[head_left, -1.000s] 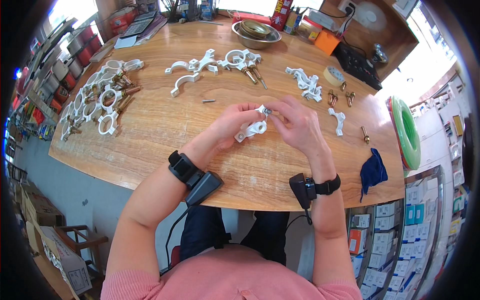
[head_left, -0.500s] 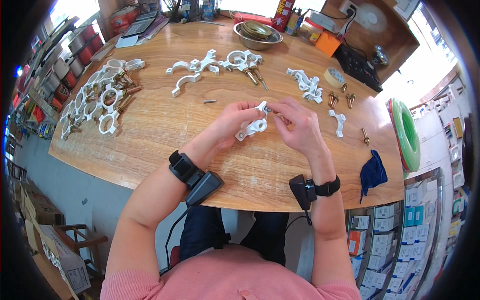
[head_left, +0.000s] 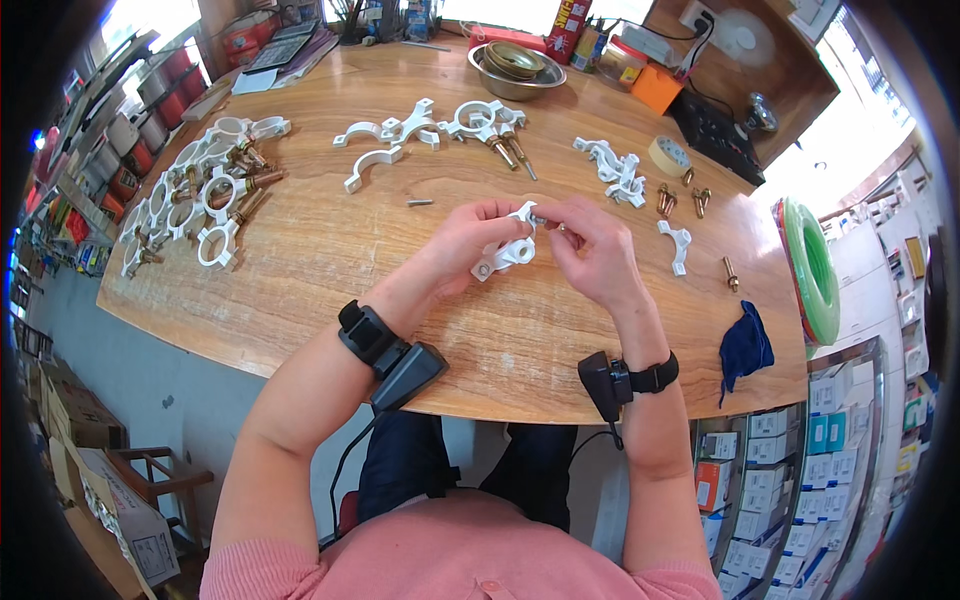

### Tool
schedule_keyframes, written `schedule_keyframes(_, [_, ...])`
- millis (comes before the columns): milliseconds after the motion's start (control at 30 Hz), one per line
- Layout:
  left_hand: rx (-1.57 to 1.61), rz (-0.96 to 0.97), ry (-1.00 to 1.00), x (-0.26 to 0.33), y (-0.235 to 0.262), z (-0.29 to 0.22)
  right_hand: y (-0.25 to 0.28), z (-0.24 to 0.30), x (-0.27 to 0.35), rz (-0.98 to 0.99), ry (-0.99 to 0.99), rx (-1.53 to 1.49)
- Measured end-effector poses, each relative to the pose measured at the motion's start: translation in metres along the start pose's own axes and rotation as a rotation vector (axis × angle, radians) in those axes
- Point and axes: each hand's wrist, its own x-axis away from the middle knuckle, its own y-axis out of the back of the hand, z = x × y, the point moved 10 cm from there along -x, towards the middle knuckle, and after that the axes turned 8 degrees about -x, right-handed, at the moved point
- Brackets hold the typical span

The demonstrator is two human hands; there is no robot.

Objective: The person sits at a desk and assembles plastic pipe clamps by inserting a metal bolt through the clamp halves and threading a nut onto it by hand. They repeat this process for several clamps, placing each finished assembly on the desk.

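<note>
A white plastic pipe clamp (head_left: pixel 514 252) is held above the middle of the table by my left hand (head_left: pixel 470 240), fingers closed round its left side. My right hand (head_left: pixel 594 244) pinches at the clamp's upper right end, thumb and fingertips together on a small metal screw (head_left: pixel 541 222) that is mostly hidden by the fingers. Beyond my left hand a short metal rod (head_left: pixel 419 203) lies on the wood. To the right of my right hand is a loose white clamp half (head_left: pixel 676 246).
Assembled clamps with brass-coloured bolts (head_left: pixel 218 190) are heaped at the left. More clamp parts (head_left: pixel 415 126) lie along the far middle, others (head_left: pixel 613 170) at the right. Several bolts (head_left: pixel 668 200), a tape roll (head_left: pixel 669 157), a blue cloth (head_left: pixel 746 346) and a metal bowl (head_left: pixel 516 88) rest on the table.
My right fingers have shifted very slightly at the clamp's end. The clamp and my left hand stay nearly in place.
</note>
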Motion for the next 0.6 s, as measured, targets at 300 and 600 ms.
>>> schedule_keyframes(300, [-0.038, 0.008, -0.009, -0.002, 0.002, 0.002, 0.001, 0.006, -0.002, -0.009, -0.004, -0.015])
schedule_keyframes(600, [-0.025, 0.025, 0.006, -0.001, 0.003, 0.002, 0.003, 0.0, -0.003, -0.047, -0.068, -0.007])
